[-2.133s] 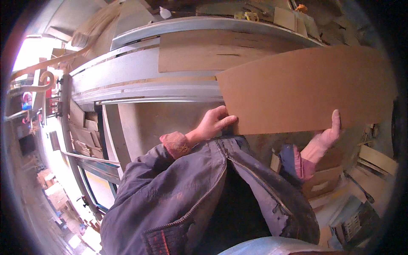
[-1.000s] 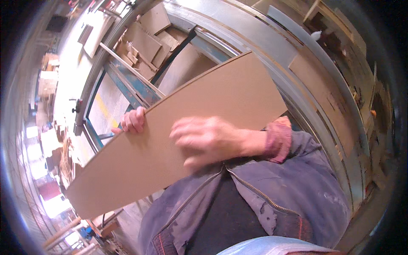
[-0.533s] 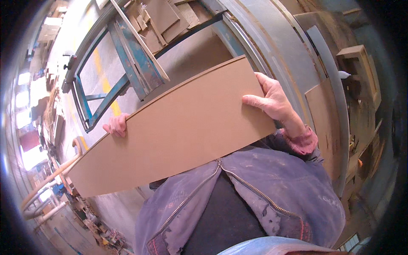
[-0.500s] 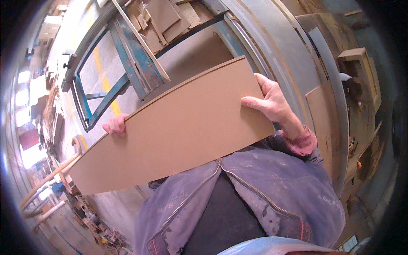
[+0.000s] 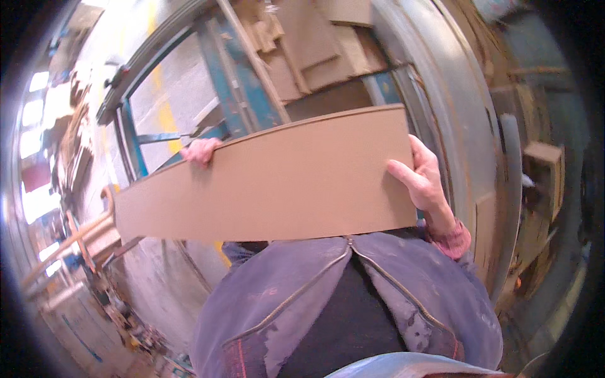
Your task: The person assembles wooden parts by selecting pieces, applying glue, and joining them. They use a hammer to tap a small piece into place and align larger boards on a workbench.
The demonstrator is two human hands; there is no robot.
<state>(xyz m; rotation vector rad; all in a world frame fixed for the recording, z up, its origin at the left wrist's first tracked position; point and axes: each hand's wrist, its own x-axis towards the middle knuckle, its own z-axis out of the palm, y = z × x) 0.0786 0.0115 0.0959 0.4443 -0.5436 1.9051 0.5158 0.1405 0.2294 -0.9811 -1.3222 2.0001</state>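
A long flat tan board (image 5: 271,183), likely fibreboard, is held across the front of my body, its broad face toward me. My right hand (image 5: 426,179) grips its right end, the thumb on the near face and the fingers behind. Over the far long edge, left of the middle, curl the fingertips of my left hand (image 5: 201,151); the rest of that hand is hidden behind the board. The board's near edge lies close against my jacket.
Beyond the board stands a blue metal machine frame (image 5: 236,82) with a grey metal table (image 5: 450,63) on its right. Wooden offcuts (image 5: 309,38) are piled at the back. A bent wooden handle (image 5: 69,246) is at left, and an open wooden box (image 5: 545,170) at far right.
The board has swung from a slant to nearly level, its right end coming down and its left end up. Both hands keep their hold, and the view has shifted.
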